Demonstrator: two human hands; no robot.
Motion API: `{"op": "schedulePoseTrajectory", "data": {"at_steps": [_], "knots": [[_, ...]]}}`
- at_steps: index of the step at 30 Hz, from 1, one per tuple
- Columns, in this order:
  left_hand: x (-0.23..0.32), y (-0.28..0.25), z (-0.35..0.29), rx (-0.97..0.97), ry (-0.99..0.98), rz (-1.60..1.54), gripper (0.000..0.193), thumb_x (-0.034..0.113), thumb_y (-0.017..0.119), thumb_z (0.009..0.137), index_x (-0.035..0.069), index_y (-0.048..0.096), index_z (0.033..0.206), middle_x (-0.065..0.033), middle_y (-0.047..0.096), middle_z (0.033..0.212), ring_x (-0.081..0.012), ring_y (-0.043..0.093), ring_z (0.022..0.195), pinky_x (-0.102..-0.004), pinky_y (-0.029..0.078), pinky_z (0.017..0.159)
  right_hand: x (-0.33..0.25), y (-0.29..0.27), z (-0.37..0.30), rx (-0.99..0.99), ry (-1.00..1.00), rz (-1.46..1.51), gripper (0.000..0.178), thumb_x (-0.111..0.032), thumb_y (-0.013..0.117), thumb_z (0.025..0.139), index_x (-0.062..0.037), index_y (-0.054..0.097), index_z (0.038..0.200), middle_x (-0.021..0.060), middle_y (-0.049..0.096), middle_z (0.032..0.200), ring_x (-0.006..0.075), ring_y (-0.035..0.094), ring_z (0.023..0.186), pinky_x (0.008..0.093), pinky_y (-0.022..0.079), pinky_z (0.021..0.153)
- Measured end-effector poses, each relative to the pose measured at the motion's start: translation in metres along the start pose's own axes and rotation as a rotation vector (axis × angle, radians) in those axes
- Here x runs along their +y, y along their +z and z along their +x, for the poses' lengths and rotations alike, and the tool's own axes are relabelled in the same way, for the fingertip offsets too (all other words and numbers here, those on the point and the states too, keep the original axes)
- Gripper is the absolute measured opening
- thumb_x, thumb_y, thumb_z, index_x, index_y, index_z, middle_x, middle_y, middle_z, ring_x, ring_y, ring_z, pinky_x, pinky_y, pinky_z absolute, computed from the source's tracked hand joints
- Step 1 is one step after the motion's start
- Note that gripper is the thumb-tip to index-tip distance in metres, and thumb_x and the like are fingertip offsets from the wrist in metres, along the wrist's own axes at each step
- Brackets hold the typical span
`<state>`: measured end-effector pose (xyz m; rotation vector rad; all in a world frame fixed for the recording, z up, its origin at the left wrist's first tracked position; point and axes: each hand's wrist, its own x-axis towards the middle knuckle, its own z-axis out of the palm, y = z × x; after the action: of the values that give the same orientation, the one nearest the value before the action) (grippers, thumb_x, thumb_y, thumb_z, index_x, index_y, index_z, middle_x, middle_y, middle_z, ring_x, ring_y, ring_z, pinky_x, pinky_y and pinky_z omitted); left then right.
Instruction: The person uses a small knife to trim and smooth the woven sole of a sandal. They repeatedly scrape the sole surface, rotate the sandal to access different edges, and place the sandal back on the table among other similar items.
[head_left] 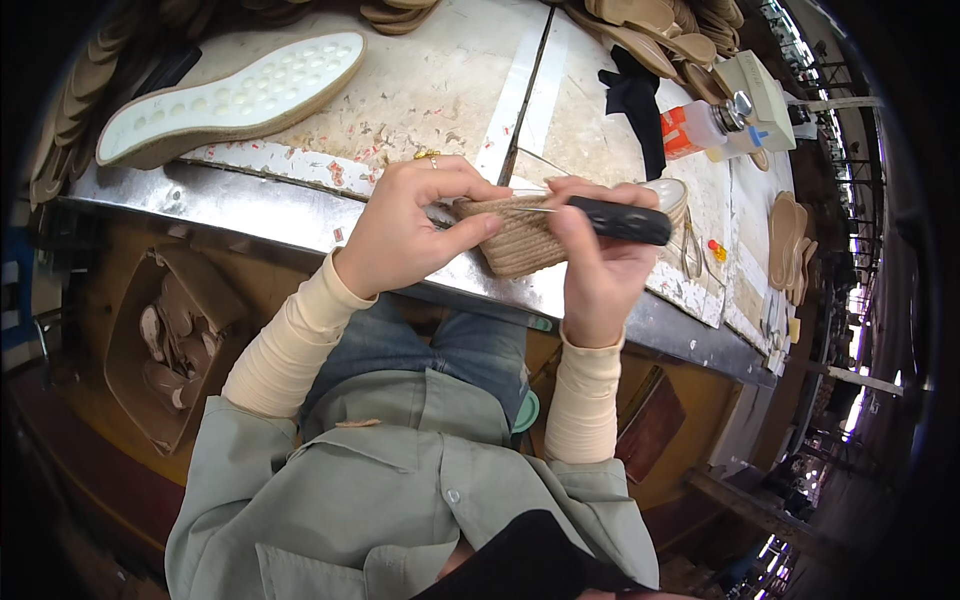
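A wedge shoe sole [522, 250] wrapped in tan braided rope is held at the table's front edge, its ribbed side facing me. My left hand [408, 218] grips the heel end, thumb and fingers closed on it. My right hand [606, 285] is closed round a tool with a black handle [618, 220]; its thin metal shaft points left, along the sole's upper edge. The tip is hard to make out near my left thumb. A white-topped, rounded end [668, 194] shows beyond my right hand, seemingly the toe of the same sole.
Another wedge sole [240, 98] lies white side up at the left. Stacks of tan soles [655, 30] line the back. At the right are a bottle with an orange label [692, 128], black cloth [635, 100] and small scissors [691, 248]. A box of soles [180, 340] stands below left.
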<state>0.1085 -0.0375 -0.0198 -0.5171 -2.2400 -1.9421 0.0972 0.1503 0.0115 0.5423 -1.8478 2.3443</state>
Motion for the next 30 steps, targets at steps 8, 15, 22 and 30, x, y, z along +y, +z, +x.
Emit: {"op": "schedulePoseTrajectory", "data": {"at_steps": [8, 15, 22, 30], "knots": [[-0.002, 0.003, 0.001, 0.006, -0.042, -0.057, 0.026, 0.002, 0.07, 0.08, -0.001, 0.073, 0.105, -0.0095, 0.068, 0.094, -0.0146, 0.063, 0.087, -0.0273, 0.05, 0.078, -0.011, -0.01, -0.014, 0.13, 0.037, 0.001, 0.036, 0.008, 0.067, 0.086, -0.0016, 0.042, 0.11, 0.0187, 0.066, 0.094, 0.0209, 0.069, 0.077, 0.0293, 0.06, 0.065], [0.004, 0.012, 0.01, -0.03, 0.041, -0.026, 0.028, 0.0, 0.069, 0.078, -0.002, 0.072, 0.106, -0.0113, 0.068, 0.104, -0.0165, 0.064, 0.094, -0.028, 0.05, 0.084, -0.005, -0.01, -0.017, 0.144, 0.113, 0.001, 0.035, 0.006, 0.07, 0.085, -0.0002, 0.045, 0.109, 0.0158, 0.067, 0.093, 0.0172, 0.069, 0.078, 0.0269, 0.059, 0.066], [-0.002, 0.019, 0.012, 0.021, -0.028, -0.18, 0.025, 0.002, 0.069, 0.077, -0.003, 0.073, 0.101, -0.0093, 0.07, 0.091, -0.0141, 0.065, 0.083, -0.026, 0.05, 0.077, -0.003, -0.009, -0.02, 0.141, 0.123, -0.021, 0.036, 0.006, 0.073, 0.083, 0.0004, 0.048, 0.108, 0.013, 0.067, 0.093, 0.0139, 0.068, 0.082, 0.0241, 0.057, 0.074], [-0.003, 0.028, 0.007, 0.095, -0.111, -0.301, 0.025, -0.002, 0.068, 0.077, -0.004, 0.073, 0.102, -0.0085, 0.066, 0.091, -0.012, 0.062, 0.082, -0.0238, 0.048, 0.075, 0.002, 0.0, -0.02, 0.217, 0.065, -0.05, 0.037, 0.006, 0.074, 0.082, 0.0006, 0.049, 0.108, 0.0124, 0.067, 0.091, 0.0132, 0.067, 0.078, 0.0232, 0.056, 0.07]]}}
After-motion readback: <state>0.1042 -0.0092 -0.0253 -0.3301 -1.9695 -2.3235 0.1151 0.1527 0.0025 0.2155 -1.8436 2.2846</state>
